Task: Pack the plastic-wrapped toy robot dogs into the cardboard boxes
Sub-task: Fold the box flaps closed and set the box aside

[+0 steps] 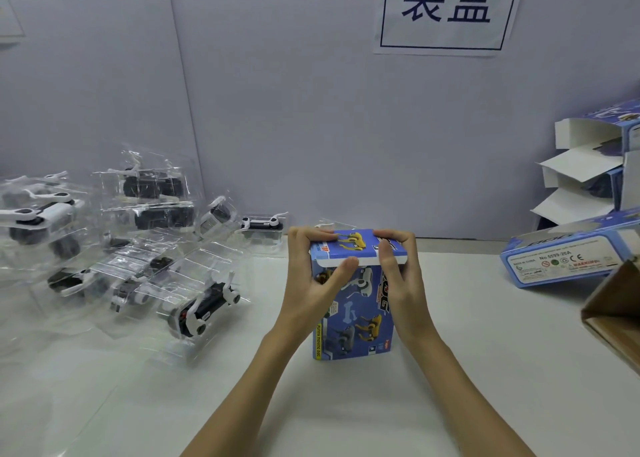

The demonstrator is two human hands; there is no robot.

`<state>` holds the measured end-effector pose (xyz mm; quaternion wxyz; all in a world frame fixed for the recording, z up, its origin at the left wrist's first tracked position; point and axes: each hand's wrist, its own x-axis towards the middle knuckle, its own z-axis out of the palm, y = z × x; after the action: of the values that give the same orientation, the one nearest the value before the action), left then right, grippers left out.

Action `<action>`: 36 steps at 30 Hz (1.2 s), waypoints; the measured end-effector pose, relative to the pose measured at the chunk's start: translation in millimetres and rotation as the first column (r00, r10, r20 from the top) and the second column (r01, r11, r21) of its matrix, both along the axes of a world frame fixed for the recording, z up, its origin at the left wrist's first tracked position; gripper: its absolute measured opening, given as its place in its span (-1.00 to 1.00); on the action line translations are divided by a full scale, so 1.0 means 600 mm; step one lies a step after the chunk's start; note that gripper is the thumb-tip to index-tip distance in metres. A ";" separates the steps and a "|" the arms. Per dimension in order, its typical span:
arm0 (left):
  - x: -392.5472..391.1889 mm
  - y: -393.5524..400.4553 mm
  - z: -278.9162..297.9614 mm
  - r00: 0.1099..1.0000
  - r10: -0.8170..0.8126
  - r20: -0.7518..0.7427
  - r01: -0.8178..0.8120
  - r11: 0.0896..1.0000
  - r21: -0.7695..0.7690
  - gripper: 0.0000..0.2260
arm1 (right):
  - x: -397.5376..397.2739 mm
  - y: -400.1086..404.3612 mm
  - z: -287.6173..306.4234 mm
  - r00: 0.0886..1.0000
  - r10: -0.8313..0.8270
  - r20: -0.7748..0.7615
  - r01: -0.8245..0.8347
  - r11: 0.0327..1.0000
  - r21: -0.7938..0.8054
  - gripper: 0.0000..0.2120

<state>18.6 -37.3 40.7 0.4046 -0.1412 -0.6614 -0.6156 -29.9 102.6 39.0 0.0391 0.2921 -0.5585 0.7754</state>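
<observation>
Closing one upright blue box (pixel 353 304) on the white surface (pixel 450 370).
Left hand (pixel 311 276) and right hand (pixel 398 276) grip its top flap, fingers (pixel 346 266) curled over both edges; roughly eight wrapped robot dogs (pixel 204 307) lie piled left, about four open boxes (pixel 561 259) wait right.

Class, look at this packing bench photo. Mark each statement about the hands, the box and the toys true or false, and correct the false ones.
1. Both hands are on the top flap of the upright blue box. True: the left hand and right hand grip its top.
2. The wrapped toy dogs lie to the person's right. False: they are piled on the left of the table.
3. Empty boxes with open flaps are stacked at the right, by the wall. True.
4. The box in the hands lies flat on its side. False: it stands upright on the table.
5. A paper sign hangs on the wall behind. True.
</observation>
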 end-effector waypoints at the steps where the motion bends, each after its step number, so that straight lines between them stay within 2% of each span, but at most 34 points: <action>1: -0.002 0.004 -0.002 1.000 -0.005 0.000 0.005 1.000 0.019 -0.59 | -0.001 0.000 -0.002 1.000 0.000 -0.011 0.000 1.000 0.000 -0.67; 4: -0.012 0.002 -0.011 1.000 0.021 -0.020 -0.021 1.000 0.004 -0.74 | -0.003 0.000 -0.005 0.998 -0.035 -0.052 0.037 0.999 0.028 -0.69; 7: -0.017 -0.009 -0.017 0.998 0.048 -0.047 -0.051 0.997 -0.061 -0.80 | -0.007 0.000 -0.006 0.990 -0.092 -0.102 0.100 0.992 0.078 -0.62; 9: -0.017 -0.007 -0.019 0.997 0.061 -0.043 -0.064 0.995 -0.078 -0.75 | -0.009 0.001 -0.008 0.989 -0.106 -0.106 0.116 0.989 0.092 -0.61; 13: -0.013 -0.006 -0.027 1.000 -0.016 0.003 0.016 1.000 -0.022 -0.63 | -0.012 0.005 -0.009 0.987 -0.113 -0.116 0.126 0.985 0.115 -0.62; 17: -0.012 -0.016 -0.034 0.998 -0.045 0.038 0.048 0.994 -0.096 -0.47 | -0.011 0.005 -0.002 0.985 -0.134 -0.110 0.149 0.978 0.143 -0.65; 19: -0.009 -0.021 -0.025 0.992 -0.042 0.117 0.042 0.999 -0.002 -0.38 | -0.004 0.004 0.004 0.979 -0.175 -0.103 0.187 0.973 0.132 -0.51; 21: -0.010 -0.029 -0.020 0.985 0.045 0.165 -0.056 0.997 0.060 -0.38 | -0.002 0.004 0.011 0.966 -0.253 -0.060 0.258 0.962 0.093 -0.48; 22: -0.011 -0.031 -0.019 0.975 0.173 0.142 -0.175 0.985 0.004 -0.43 | -0.002 0.003 0.014 0.955 -0.296 -0.021 0.297 0.953 0.068 -0.52; 24: -0.010 -0.026 -0.020 0.914 0.405 0.017 -0.397 0.904 -0.160 -0.46 | -0.003 0.000 0.016 0.937 -0.341 0.083 0.340 0.940 0.020 -0.52; 25: -0.007 -0.016 -0.020 0.894 0.448 -0.023 -0.439 0.863 -0.251 -0.37 | -0.001 -0.004 0.015 0.936 -0.323 0.137 0.326 0.945 -0.003 -0.49; 26: -0.006 -0.004 -0.021 0.883 0.468 -0.025 -0.446 0.823 -0.353 -0.18 | 0.001 -0.007 0.013 0.943 -0.285 0.173 0.292 0.956 -0.016 -0.46; 28: -0.005 0.015 -0.028 0.868 0.497 0.004 -0.426 0.749 -0.507 0.17 | 0.005 -0.009 0.011 0.965 -0.213 0.153 0.217 0.976 -0.007 -0.48; 29: -0.006 0.017 -0.030 0.864 0.503 0.013 -0.423 0.740 -0.523 0.23 | 0.004 -0.005 0.014 0.975 -0.191 0.114 0.190 0.982 0.024 -0.52; 32: -0.005 -0.010 -0.022 0.892 0.453 -0.001 -0.390 0.768 -0.508 0.16 | -0.007 0.028 0.031 0.993 -0.118 -0.023 0.121 0.966 0.229 -0.60; 34: -0.005 -0.034 -0.017 0.918 0.392 -0.062 -0.343 0.702 -0.624 0.14 | -0.014 0.055 0.042 0.997 0.005 -0.072 0.021 0.937 0.348 -0.62; 36: -0.008 -0.048 -0.018 0.931 0.348 -0.108 -0.317 0.630 -0.708 0.15 | -0.015 0.064 0.044 0.995 0.085 -0.061 -0.059 0.936 0.348 -0.60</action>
<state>14.0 -66.1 29.8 0.4109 -0.1508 -0.8700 -0.2269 -38.9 141.0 65.4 -0.0204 0.3435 -0.6729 0.6548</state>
